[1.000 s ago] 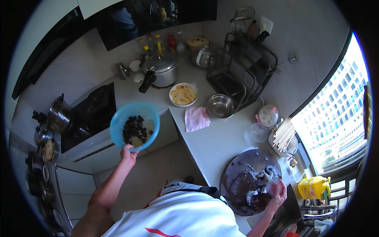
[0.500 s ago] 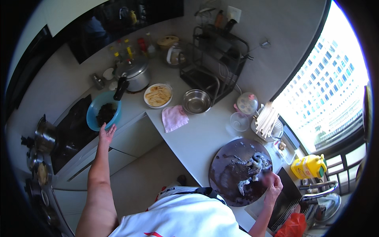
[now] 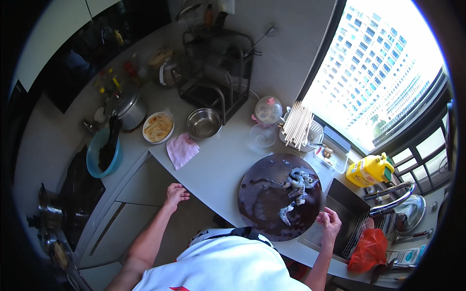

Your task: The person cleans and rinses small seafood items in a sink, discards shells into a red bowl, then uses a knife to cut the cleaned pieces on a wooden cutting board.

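On the counter lies a round dark cutting board [image 3: 262,203], wet, with several grey raw shrimp [image 3: 298,184] heaped on its right side. One shrimp [image 3: 285,215] sits apart, nearer me. My right hand [image 3: 330,220] is at the board's right edge, fingers closed in a pinch; a dark blur beside it hides what they may hold. My left hand [image 3: 175,194] hangs in front of the counter's edge, its fingers loosely stretched and nothing visible in them. Farther left, a blue bowl [image 3: 114,165] of dark food stands by the stove.
Right of the board is a sink [image 3: 347,203] with a faucet [image 3: 405,189], a yellow jug [image 3: 370,170] and a red plastic bag [image 3: 367,250]. Behind stand a steel bowl [image 3: 204,123], pink cloth [image 3: 182,150], white dish of food [image 3: 158,127], pressure cooker [image 3: 131,111] and black rack [image 3: 218,72].
My left hand has drawn back from the blue bowl, toward the right and nearer me. The view has turned, so the counter things sit farther left. My right hand remains by the board.
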Available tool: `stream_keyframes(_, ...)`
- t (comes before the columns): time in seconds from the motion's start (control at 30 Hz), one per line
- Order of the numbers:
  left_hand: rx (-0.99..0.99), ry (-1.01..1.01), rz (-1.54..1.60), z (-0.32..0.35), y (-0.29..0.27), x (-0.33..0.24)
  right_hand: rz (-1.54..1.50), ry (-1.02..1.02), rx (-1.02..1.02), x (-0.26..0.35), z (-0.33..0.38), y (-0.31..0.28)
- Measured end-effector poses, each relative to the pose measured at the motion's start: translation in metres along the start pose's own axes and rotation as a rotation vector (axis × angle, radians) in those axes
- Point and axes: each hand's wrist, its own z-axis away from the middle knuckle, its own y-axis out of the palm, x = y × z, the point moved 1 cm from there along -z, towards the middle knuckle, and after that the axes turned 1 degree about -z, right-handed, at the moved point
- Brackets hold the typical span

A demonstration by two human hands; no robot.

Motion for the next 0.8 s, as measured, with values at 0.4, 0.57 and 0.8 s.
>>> stream_keyframes(0.4, 0.122, 0.7, -0.151, -0.018, 0.103, -0.226, -0.037, 0.018, 0.002, -0.04, -0.011, -0.014)
stream_keyframes(0.57, 0.1, 1.126, -0.333, -0.079, 0.198, -0.403, -0.059, 0.033, -0.066, 0.008, 0.0, 0.006)
stream_keyframes(0.8, -0.126, 1.391, -0.732, -0.195, 0.243, -0.574, -0.132, 0.031, -0.187, 0.029, 0.048, 0.037)
